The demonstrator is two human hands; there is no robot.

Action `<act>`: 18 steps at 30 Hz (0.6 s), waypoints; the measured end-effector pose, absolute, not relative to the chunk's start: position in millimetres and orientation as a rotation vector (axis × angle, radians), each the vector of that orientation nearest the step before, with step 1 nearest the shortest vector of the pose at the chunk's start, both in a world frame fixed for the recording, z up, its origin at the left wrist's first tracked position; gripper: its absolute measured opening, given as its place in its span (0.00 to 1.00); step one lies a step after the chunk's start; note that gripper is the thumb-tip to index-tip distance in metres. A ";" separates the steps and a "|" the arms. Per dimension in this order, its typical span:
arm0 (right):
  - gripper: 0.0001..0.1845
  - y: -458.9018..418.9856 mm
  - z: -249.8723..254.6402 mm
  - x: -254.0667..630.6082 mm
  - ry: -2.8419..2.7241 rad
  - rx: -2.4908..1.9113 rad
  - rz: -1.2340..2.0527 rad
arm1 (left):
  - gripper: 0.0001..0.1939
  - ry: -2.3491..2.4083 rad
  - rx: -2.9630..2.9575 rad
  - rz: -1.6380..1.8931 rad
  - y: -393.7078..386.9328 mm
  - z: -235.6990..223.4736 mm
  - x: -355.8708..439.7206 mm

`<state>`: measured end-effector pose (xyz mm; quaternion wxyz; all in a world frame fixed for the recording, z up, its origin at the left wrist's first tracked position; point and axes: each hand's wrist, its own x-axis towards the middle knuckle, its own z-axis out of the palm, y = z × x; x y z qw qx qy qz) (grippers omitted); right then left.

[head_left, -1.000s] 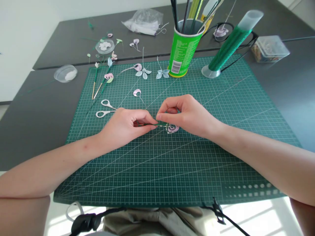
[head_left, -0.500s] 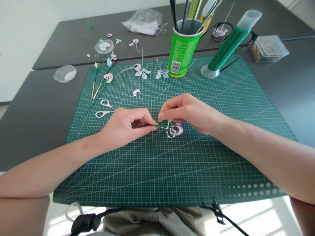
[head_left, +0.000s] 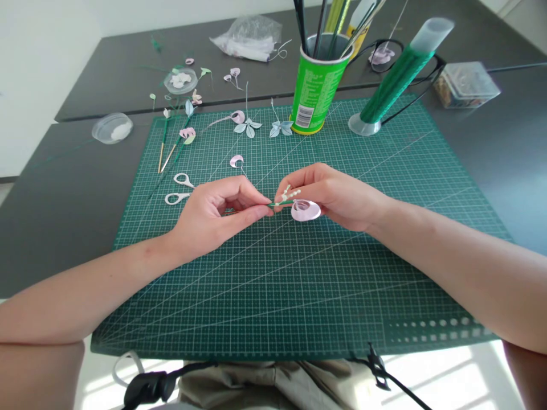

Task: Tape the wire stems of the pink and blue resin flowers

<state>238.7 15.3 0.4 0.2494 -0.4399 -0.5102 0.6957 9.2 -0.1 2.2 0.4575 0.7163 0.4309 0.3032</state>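
Between thumb and fingers, my left hand (head_left: 224, 208) pinches the green-wrapped stem of a small craft flower. The flower's pale pink-lilac looped petal (head_left: 308, 211) points to the right, and a sprig of small whitish-green beads (head_left: 288, 196) branches above the stem. My right hand (head_left: 318, 191) is closed just behind the beads, with its fingertips at the stem close to the left fingertips. Whether a thread or wire lies in the right pinch is hidden. White-handled scissors (head_left: 177, 198) lie left of my left hand, their blades covered by it. A loose pink petal on wire (head_left: 236, 162) rests beyond.
All this is over a green cutting mat (head_left: 273, 296). At its back stand a green can (head_left: 318, 85) of sticks and a green-wrapped tube (head_left: 397, 80). Blue flowers (head_left: 248, 127), stemmed buds (head_left: 187, 133), round dishes (head_left: 111, 128) and a clear box (head_left: 466, 84) lie around.
The flower has turned in the fingers: its petal now faces differently and the beaded sprig has swung from below the stem to above it. Both hands stay close together.
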 end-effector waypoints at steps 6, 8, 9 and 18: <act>0.09 16.5 -6.5 239.9 -1.384 -1.080 1.940 | 0.07 1.056 1.641 0.687 5.3 2.3 9.2; 0.09 17.3 -9.1 240.0 -1.397 -1.116 1.912 | 0.07 1.040 1.596 0.672 7.2 0.6 8.9; 0.09 17.8 -10.2 239.9 -1.406 -1.131 1.889 | 0.08 1.032 1.553 0.661 8.1 -0.5 8.8; 0.11 21.6 -6.0 238.5 -1.291 -1.150 1.743 | 0.13 1.093 1.231 0.611 14.7 -4.0 9.9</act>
